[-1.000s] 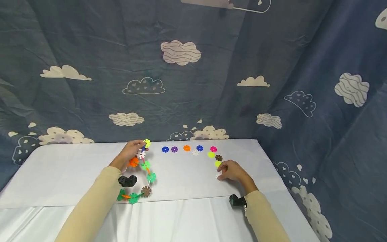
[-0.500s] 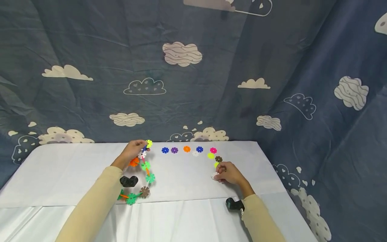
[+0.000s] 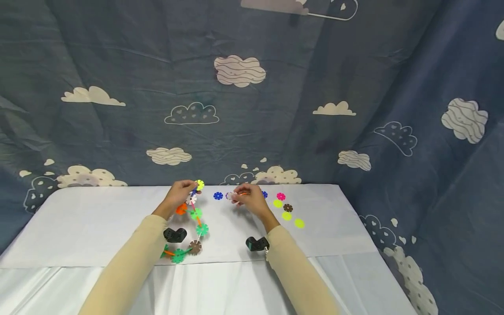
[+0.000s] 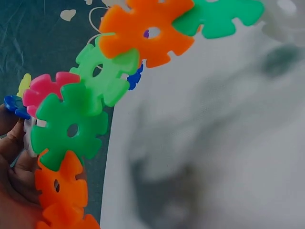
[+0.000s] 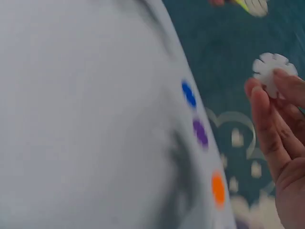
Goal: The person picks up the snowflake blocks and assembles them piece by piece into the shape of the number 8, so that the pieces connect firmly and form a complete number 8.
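Note:
My left hand (image 3: 177, 199) grips a chain of interlocking notched plastic discs near its upper end. That end carries a yellow disc (image 3: 200, 185) and a blue disc (image 4: 15, 106). Below them the chain curves down and back to the left, with green discs (image 3: 202, 229), a brown disc (image 3: 195, 247) and orange ones (image 4: 147, 55); part of it is hidden behind the left hand and forearm. Between thumb and fingertips my right hand (image 3: 255, 202) pinches a loose white disc (image 5: 268, 64), held up to the right of the chain's end and apart from it.
On the white table (image 3: 98, 236) lie loose discs: blue (image 3: 218, 195), purple (image 5: 200, 133), orange (image 5: 218, 189), pink (image 3: 281, 196), brown (image 3: 288, 208) and several yellow (image 3: 299, 223). A dark cloud-print curtain (image 3: 275, 131) hangs behind the table's back edge.
The right hand has picked up the white disc from the right side and carried it left, uncovering a yellow disc. The left hand keeps hold of the chain, almost unmoved.

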Demonstrator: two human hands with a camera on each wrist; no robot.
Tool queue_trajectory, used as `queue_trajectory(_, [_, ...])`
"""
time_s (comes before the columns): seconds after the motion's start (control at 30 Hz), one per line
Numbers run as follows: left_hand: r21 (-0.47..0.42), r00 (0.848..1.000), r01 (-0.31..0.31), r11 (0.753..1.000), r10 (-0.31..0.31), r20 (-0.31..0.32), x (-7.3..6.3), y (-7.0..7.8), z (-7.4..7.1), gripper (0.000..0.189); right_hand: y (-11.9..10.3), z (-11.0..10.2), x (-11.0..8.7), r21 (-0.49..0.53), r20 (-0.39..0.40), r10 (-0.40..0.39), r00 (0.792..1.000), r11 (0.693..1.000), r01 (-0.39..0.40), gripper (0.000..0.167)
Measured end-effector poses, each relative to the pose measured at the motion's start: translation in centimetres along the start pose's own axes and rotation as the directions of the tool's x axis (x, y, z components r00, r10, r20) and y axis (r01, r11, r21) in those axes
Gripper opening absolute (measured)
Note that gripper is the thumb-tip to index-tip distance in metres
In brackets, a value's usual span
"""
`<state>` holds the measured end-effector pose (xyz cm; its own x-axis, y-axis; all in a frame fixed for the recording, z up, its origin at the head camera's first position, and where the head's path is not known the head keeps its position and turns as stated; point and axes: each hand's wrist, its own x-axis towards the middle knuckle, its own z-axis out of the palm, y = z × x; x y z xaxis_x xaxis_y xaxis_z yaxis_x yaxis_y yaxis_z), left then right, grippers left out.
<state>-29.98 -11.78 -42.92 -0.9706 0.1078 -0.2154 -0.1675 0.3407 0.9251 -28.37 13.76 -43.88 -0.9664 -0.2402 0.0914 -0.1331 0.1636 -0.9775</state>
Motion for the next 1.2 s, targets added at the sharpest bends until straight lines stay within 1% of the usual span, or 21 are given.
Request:
queue_trajectory(0.03, [0.000,1.000,-0.002,1.000,0.002,-0.004,0.0,0.0,0.0,0.038,-0.4,0.8,0.6,0.020,0.002,-0.021,1.000,1.000,0.021,0.015])
queue_trajectory(0.13, [-0.001,1.000,-0.002,1.000,0.002,-0.013,0.1,0.1,0.1,0.038,-0.3,2.7,2.6,0.033,-0.017,-0.054,0.998,0.998,0.054,0.015])
queue_trajectory(0.23, [0.001,1.000,-0.006,1.000,0.006,-0.014,0.2,0.1,0.2,0.038,-1.1,4.1,3.5,0.048,-0.018,-0.067,0.998,0.997,0.068,0.017])
queue_trajectory(0.33, [0.008,1.000,-0.008,1.000,0.008,-0.016,0.4,0.1,0.4,0.038,-1.5,4.8,4.1,0.069,-0.017,-0.078,0.997,0.994,0.079,0.017])
queue_trajectory(0.53, [0.018,0.999,-0.019,1.000,0.019,-0.032,0.2,0.4,0.5,0.036,-1.6,5.2,4.6,0.098,-0.023,-0.103,0.994,0.990,0.105,0.013])
queue_trajectory(0.7, [0.010,0.999,-0.015,1.000,0.015,-0.030,0.1,0.4,0.4,0.037,-1.4,5.4,4.7,0.079,-0.021,-0.105,0.994,0.991,0.107,0.014])
queue_trajectory(0.93, [-0.001,0.999,-0.007,1.000,0.007,-0.038,0.0,0.4,0.5,0.037,-1.4,5.8,4.6,0.102,-0.021,-0.105,0.994,0.989,0.107,0.013])
queue_trajectory(1.07, [-0.001,0.998,-0.030,1.000,0.030,-0.050,-0.1,0.4,0.5,0.036,-1.4,6.0,4.6,0.097,-0.025,-0.133,0.991,0.986,0.135,0.012])
queue_trajectory(1.2, [-0.006,0.996,-0.044,0.999,0.044,-0.078,-0.2,0.6,0.6,0.034,-1.3,6.1,4.7,0.121,-0.030,-0.148,0.989,0.981,0.151,0.010])
